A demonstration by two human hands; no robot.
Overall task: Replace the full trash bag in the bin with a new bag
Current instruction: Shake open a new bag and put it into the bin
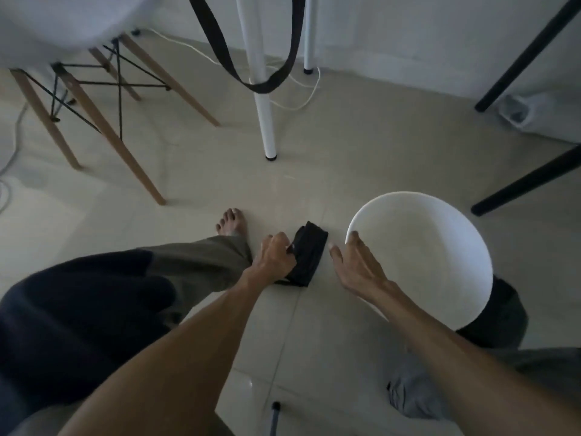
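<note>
While I crouch over the tiled floor [314,158], my left hand [273,258] keeps a closed grip on the folded black trash bag [306,254], lifting it just beside the white bin [421,256] so it can be shaken open there. My right hand [355,262] hangs loose, grip wide, fingertips near the bin's rim, probably ready to pull a layer free. Behind the bin sits a dark bag [500,316], likely the full one.

It looked like a room in a home, dimly lit. A pale tiled floor [314,171] ran up to a plain wall; on it stood a wooden-legged shell chair [94,89], a white table leg [264,121] and a bare foot [232,222].
</note>
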